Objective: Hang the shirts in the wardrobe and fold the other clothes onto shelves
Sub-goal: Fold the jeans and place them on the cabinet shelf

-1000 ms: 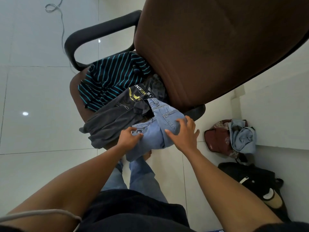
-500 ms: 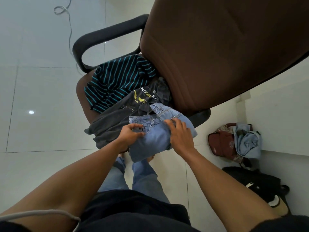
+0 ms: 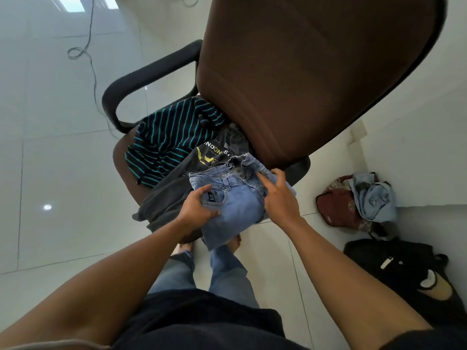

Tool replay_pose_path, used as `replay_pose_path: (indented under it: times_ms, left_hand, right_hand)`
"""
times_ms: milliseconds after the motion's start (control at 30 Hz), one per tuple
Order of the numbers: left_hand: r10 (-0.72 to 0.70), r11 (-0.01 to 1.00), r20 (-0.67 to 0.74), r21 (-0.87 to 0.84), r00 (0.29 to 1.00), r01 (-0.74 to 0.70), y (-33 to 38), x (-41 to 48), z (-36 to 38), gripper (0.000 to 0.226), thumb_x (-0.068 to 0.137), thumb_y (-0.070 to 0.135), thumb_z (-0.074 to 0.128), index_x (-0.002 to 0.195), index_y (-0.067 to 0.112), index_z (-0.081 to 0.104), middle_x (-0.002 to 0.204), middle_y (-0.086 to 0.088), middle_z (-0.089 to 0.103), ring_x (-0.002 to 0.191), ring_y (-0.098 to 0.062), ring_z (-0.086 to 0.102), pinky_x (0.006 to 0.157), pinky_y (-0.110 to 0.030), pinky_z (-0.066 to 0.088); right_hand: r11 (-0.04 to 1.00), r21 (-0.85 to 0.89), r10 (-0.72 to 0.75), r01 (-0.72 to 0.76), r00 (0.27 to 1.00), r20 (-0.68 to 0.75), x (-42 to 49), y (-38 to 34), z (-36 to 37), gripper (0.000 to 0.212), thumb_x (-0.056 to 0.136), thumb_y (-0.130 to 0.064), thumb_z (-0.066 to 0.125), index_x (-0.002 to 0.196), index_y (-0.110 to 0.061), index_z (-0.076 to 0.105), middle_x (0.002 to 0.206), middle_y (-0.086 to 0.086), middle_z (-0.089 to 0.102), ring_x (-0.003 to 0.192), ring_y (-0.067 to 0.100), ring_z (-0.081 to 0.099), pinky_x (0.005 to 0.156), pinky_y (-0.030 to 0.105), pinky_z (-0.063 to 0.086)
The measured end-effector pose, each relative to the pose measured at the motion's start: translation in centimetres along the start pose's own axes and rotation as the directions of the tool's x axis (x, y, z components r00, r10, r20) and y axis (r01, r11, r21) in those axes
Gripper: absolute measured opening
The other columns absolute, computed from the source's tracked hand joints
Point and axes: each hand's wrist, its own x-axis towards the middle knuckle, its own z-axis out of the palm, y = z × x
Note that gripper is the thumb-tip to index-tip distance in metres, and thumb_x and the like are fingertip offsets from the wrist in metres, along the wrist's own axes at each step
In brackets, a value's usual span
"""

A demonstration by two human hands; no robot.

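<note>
White floor tiles (image 3: 63,160) surround a chair (image 3: 303,72), and the clothes are piled on its seat. From left to right, a striped shirt (image 3: 171,137), a grey shirt (image 3: 171,195) and folded jeans (image 3: 240,203) are found; the jeans overhang the seat's front edge. The jeans are gripped at the pocket by the left hand (image 3: 197,210). The right hand (image 3: 280,198) is laid on the waistband with fingers spread (no pinch is visible). Folding of the jeans is judged to be in hand. For the next move, the bundle should be squared, clamped from both sides and lifted clear for a shelf.
</note>
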Motion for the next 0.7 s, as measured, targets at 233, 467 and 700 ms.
replay_pose_path:
  times_ms: [233, 467, 700]
  left_hand:
    - [0.228, 0.952, 0.077, 0.192, 0.971, -0.239, 3.0, -0.6, -2.2, 0.112, 0.065, 0.016, 0.091, 0.157, 0.017, 0.026, 0.141, -0.006, 0.038, 0.134, -0.025, 0.044, 0.115, -0.038, 0.037]
    - [0.528, 0.761, 0.305, 0.244, 0.792, -0.601, 7.2, -2.4, -5.1, 0.103, 0.074, 0.010, 0.076, 0.158, 0.030, 0.020, 0.148, -0.008, 0.035, 0.122, -0.021, 0.052, 0.098, -0.027, 0.044]
    - [0.694, 0.459, 0.562, 0.138, 0.450, -0.878, 13.1, -8.0, -5.7, 0.101, 0.079, 0.005, 0.071, 0.159, 0.028, 0.014, 0.152, -0.002, 0.029, 0.141, -0.020, 0.036, 0.111, -0.024, 0.033]
  right_hand:
    - [0.989, -0.015, 0.144, -0.144, 0.989, -0.010, -4.0, -0.2, -1.2, 0.087, 0.095, -0.005, 0.053, 0.157, -0.040, 0.003, 0.166, 0.000, 0.002, 0.097, 0.030, 0.062, 0.073, 0.035, 0.053]
    - [0.911, 0.194, 0.408, -0.364, 0.863, -0.298, -11.3, -2.7, -1.2, 0.093, 0.089, -0.002, 0.060, 0.158, -0.034, 0.007, 0.165, 0.002, 0.006, 0.122, 0.040, 0.053, 0.088, 0.046, 0.053]
    - [0.788, 0.385, 0.612, -0.480, 0.550, -0.568, -21.5, -8.0, -5.2, 0.091, 0.092, -0.006, 0.065, 0.159, -0.029, 0.008, 0.162, 0.007, 0.011, 0.127, 0.037, 0.050, 0.093, 0.044, 0.050]
